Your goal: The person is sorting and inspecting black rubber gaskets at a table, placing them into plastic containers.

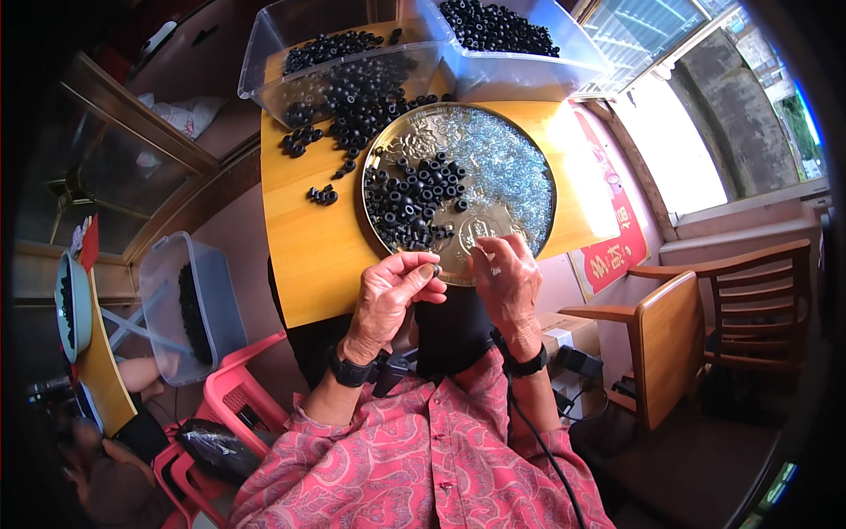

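My left hand [388, 295] is closed in a pinch on a small black ring-shaped piece [436, 271] just over the near rim of a round golden tray [482, 226]. Beside it my right hand [511, 286] has its fingers curled together above the same rim; what they hold, if anything, is too small to name. On the tray's left lies a heap of black ring-shaped pieces [414, 189]. Many small clear, glassy pieces [502, 159] cover its right and far side. The tray's embossed bottom shows between the two heaps.
The tray rests on a yellow wooden table [304, 256]. More loose black pieces [357, 101] spill from a tipped clear bin [256, 66]; a second clear bin [529, 75] holds more. A pink plastic chair [242, 379] stands left, a wooden chair [674, 344] right. Another person's arm [141, 375] shows far left.
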`<state>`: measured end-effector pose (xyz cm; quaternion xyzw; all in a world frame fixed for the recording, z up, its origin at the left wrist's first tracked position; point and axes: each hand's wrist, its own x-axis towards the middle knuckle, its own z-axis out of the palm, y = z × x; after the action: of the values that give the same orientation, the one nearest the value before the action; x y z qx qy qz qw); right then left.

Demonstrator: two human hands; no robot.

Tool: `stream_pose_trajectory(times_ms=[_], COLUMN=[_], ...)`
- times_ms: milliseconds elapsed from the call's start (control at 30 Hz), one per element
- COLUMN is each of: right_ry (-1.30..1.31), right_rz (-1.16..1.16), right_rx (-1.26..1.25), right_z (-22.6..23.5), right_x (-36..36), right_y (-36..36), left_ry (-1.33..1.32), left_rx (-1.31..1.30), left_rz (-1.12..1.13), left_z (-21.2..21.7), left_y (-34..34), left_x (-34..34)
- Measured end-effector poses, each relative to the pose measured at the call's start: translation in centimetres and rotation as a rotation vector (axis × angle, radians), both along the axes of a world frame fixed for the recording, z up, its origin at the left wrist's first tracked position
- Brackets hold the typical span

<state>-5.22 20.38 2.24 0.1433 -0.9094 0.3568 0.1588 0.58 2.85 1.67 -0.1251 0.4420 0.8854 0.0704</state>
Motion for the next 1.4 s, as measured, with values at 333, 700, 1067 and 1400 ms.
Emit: stream_pose_trajectory(times_ms=[333,700,1067,1400], right_ry=[0.033,-0.262,-0.443,-0.293], right_rz=[0.115,0.204,0.204,0.226], right_rx=[0.159,-0.426,-0.869,-0.63], right_z=[-1.0,1.2,0.1,1.2], right_x=[1.3,3.0,4.3,4.5], right_y=[-1.5,-2.1,-2.2,-2.1], left_ry=[-0.025,-0.016,-0.029,-0.017], left_rx=[0.219,0.265,0.153,0.056], left_rz=[0.046,0.028,0.056,0.074], left_z=[-0.4,-0.6,0.3,0.3], left_y=[-1.4,-0.8,0.1,0.4], left_x=[0.5,0.7,1.1,1.5])
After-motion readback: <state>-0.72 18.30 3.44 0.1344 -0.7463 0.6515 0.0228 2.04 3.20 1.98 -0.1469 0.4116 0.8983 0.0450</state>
